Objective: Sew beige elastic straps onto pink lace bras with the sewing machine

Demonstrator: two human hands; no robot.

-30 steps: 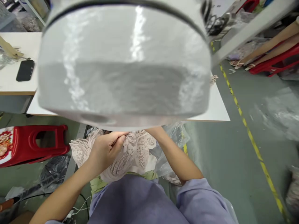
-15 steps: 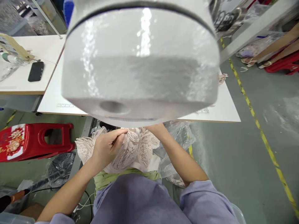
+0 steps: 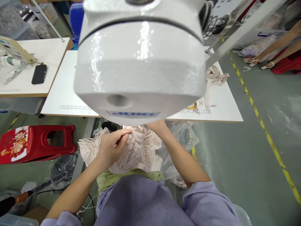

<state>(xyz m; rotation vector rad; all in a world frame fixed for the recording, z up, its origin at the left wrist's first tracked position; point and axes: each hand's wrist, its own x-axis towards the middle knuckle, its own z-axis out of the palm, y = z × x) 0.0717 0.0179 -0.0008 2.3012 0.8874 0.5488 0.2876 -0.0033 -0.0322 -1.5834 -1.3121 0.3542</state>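
Pale pink lace fabric (image 3: 128, 153) lies bunched over my lap, below the front of a white sewing machine (image 3: 141, 75). With thumb and forefinger pressed together, my left hand (image 3: 114, 146) pinches a dotted edge of the lace. My right hand (image 3: 157, 126) reaches to the lace's far right side, under the machine head. Its fingertips are hidden by the machine, so their grip does not show. A small light glows on the fabric between both hands. The needle area is out of sight behind the machine head.
A white table (image 3: 62, 84) carries a printed ruler (image 3: 75, 107), beige strips (image 3: 217, 77) and a yellow tape roll (image 3: 192, 106). A phone (image 3: 39, 74) lies on the left table. A red stool (image 3: 37, 142) stands at left. Clear plastic (image 3: 178, 141) hangs right. Another person's legs (image 3: 277, 47) show far right.
My view has shifted back, so the machine head appears smaller and its lettering, the strips and the tape roll now show. Both hands keep nearly the same place at the lace.
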